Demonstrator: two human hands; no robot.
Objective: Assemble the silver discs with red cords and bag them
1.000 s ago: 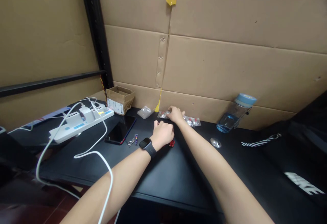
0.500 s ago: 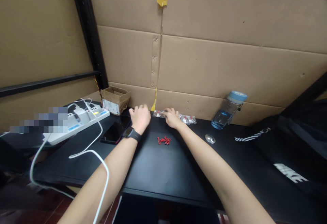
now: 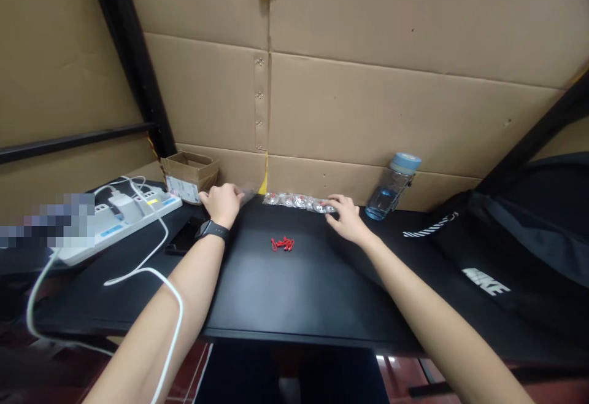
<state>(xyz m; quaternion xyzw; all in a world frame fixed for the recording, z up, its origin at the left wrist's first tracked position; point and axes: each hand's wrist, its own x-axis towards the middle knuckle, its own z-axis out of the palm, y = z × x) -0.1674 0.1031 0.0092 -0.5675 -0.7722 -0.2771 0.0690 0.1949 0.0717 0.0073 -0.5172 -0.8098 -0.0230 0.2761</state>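
Observation:
My right hand (image 3: 346, 217) is at the right end of a row of small clear packets (image 3: 297, 201), which hold silvery round pieces with red bits. Its thumb and fingers close around a shiny round packet (image 3: 327, 207) there, partly hidden by the fingers. My left hand (image 3: 221, 204), with a dark watch on the wrist, is in front of the cardboard box, fingers curled. A blurred piece of clear plastic film (image 3: 248, 196) sticks out by its thumb and seems held. Nearer me lies a small bunch of red cords (image 3: 282, 244).
An open cardboard box (image 3: 191, 170) and a white power strip (image 3: 115, 223) with cables stand left. A dark phone (image 3: 181, 238) lies by my left wrist. A blue-lidded bottle (image 3: 392, 189) leans at the cardboard wall; a black bag (image 3: 488, 250) is on the right.
My right hand has moved right along the row; the loose shiny disc no longer shows where it lay. My left hand has moved left towards the box, and clear film now shows beside it.

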